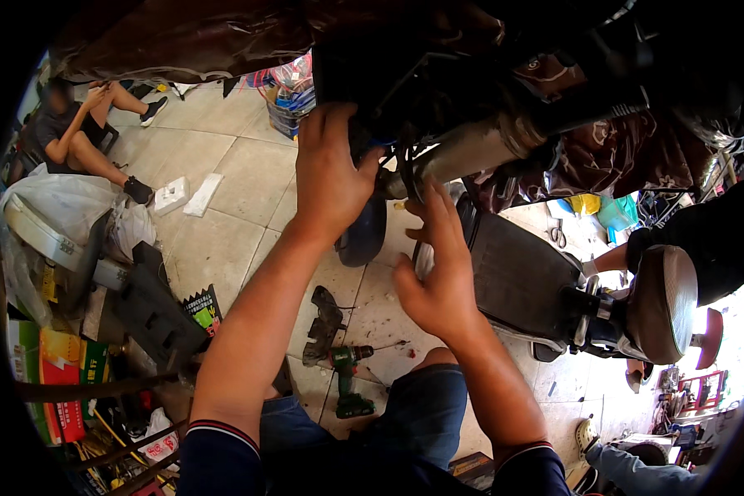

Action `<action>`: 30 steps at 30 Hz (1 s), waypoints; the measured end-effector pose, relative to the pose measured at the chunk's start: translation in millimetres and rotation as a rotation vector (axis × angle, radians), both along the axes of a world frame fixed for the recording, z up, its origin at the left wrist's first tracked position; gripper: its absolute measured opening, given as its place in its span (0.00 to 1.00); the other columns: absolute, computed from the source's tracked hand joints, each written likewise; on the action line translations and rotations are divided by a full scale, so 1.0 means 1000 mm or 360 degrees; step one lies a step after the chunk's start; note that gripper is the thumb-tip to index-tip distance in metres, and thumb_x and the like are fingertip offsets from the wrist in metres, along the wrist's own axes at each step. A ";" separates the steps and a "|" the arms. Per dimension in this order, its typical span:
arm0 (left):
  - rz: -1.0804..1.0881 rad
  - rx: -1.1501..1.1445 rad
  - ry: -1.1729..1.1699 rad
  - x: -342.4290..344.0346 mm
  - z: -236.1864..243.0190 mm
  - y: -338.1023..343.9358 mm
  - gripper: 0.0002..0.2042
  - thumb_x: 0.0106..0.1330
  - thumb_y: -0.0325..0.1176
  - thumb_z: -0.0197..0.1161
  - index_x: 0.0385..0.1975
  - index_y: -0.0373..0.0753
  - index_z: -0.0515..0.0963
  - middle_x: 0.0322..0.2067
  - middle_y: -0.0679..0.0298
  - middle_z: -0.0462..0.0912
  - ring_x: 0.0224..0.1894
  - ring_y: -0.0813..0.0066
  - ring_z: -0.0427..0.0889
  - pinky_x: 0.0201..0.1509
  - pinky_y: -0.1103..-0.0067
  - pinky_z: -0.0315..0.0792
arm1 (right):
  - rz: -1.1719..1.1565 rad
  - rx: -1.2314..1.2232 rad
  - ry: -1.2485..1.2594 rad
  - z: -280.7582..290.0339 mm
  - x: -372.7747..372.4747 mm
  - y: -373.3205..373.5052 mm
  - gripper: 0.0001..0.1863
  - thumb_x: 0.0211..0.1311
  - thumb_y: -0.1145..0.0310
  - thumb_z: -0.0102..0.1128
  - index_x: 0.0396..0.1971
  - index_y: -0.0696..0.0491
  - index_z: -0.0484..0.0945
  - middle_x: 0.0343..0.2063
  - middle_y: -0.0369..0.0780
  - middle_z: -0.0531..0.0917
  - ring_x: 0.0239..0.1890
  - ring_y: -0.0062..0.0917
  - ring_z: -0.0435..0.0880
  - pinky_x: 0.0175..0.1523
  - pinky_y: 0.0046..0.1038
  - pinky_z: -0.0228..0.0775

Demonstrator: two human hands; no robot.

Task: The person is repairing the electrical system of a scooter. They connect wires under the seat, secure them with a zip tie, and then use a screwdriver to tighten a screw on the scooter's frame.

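Above me is a dark vehicle underside with a dull metal tube (pixel 479 155) running across it and black cables (pixel 405 157) beside its left end. My left hand (pixel 331 169) is raised to the dark part left of these cables. Its fingers curl over an edge, the thumb lies to the right, and what they grip is lost in shadow. Just below the tube's left end is my right hand (pixel 440 273), thumb and fingers apart, holding nothing visible. Its fingertips are close to the cables; whether they touch cannot be made out.
A green cordless drill (pixel 351 382) and a black bracket-like part (pixel 324 325) lie on the tiled floor below. At right stands a scooter with a black footboard (pixel 521 281) and brown seat (pixel 663 304). One person (pixel 78 136) sits far left; others are at right.
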State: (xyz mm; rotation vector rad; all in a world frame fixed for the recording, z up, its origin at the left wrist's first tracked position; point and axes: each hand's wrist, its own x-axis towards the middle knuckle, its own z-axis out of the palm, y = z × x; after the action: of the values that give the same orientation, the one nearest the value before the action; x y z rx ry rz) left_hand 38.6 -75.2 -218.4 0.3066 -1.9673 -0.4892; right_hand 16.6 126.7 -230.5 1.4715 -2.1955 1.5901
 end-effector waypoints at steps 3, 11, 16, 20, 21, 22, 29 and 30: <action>0.0031 -0.0041 0.0136 -0.002 -0.011 0.005 0.19 0.61 0.27 0.76 0.52 0.33 0.80 0.50 0.51 0.82 0.52 0.52 0.84 0.58 0.64 0.79 | -0.0210 0.0197 0.0089 0.017 0.005 -0.032 0.48 0.56 0.79 0.63 0.77 0.68 0.52 0.75 0.62 0.62 0.68 0.52 0.77 0.58 0.40 0.82; -0.0818 0.1295 -0.0088 -0.014 -0.032 -0.001 0.10 0.75 0.27 0.65 0.52 0.30 0.83 0.38 0.61 0.91 0.40 0.75 0.89 0.47 0.76 0.81 | -0.0218 0.0034 -0.0121 0.007 0.004 -0.065 0.53 0.56 0.79 0.61 0.81 0.64 0.44 0.78 0.55 0.59 0.76 0.43 0.68 0.62 0.38 0.80; -0.1056 0.1411 -0.0044 -0.021 -0.023 -0.009 0.11 0.73 0.28 0.67 0.50 0.32 0.85 0.37 0.61 0.89 0.35 0.76 0.84 0.41 0.77 0.78 | 0.0278 -0.0462 -0.0610 -0.007 -0.007 -0.067 0.58 0.52 0.79 0.60 0.83 0.61 0.39 0.82 0.53 0.48 0.82 0.45 0.57 0.68 0.38 0.73; -0.1283 0.1719 0.0165 -0.024 -0.022 -0.010 0.07 0.73 0.27 0.67 0.47 0.35 0.86 0.37 0.66 0.87 0.37 0.80 0.82 0.38 0.79 0.79 | 0.0424 -0.0684 -0.0651 -0.012 -0.011 -0.072 0.60 0.51 0.74 0.64 0.84 0.61 0.40 0.84 0.49 0.47 0.85 0.46 0.50 0.69 0.39 0.71; -0.1345 0.1836 0.0176 -0.025 -0.023 -0.010 0.07 0.73 0.27 0.66 0.47 0.36 0.85 0.38 0.66 0.86 0.37 0.80 0.82 0.37 0.79 0.80 | 0.0396 -0.0684 -0.0630 -0.013 -0.012 -0.075 0.61 0.51 0.73 0.65 0.84 0.61 0.39 0.84 0.50 0.48 0.85 0.45 0.51 0.69 0.38 0.70; -0.1406 0.1956 0.0188 -0.026 -0.024 -0.010 0.07 0.73 0.27 0.66 0.47 0.37 0.85 0.38 0.67 0.85 0.38 0.80 0.82 0.36 0.79 0.81 | 0.0369 -0.0683 -0.0610 -0.014 -0.013 -0.078 0.61 0.51 0.73 0.65 0.84 0.61 0.38 0.83 0.51 0.49 0.84 0.45 0.52 0.69 0.37 0.70; -0.1675 0.2243 0.0266 -0.017 -0.024 -0.005 0.11 0.76 0.26 0.64 0.55 0.34 0.82 0.45 0.64 0.87 0.47 0.76 0.85 0.52 0.79 0.81 | 0.0187 -0.0588 -0.0724 -0.012 -0.007 -0.091 0.64 0.51 0.75 0.64 0.84 0.56 0.31 0.78 0.53 0.59 0.77 0.38 0.65 0.65 0.31 0.70; -0.1600 0.2162 0.0147 -0.016 -0.022 -0.006 0.11 0.76 0.26 0.64 0.55 0.34 0.81 0.46 0.63 0.87 0.47 0.75 0.85 0.53 0.78 0.81 | 0.0208 -0.0595 -0.0733 -0.010 -0.006 -0.091 0.64 0.51 0.76 0.63 0.84 0.54 0.31 0.77 0.52 0.59 0.75 0.36 0.67 0.64 0.30 0.70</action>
State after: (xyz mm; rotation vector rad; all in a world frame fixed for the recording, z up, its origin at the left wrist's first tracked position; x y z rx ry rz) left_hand 22.3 -80.9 -240.0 0.0654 -1.2698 -2.4029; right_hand 10.8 35.9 -240.8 1.2541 -1.8535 2.4264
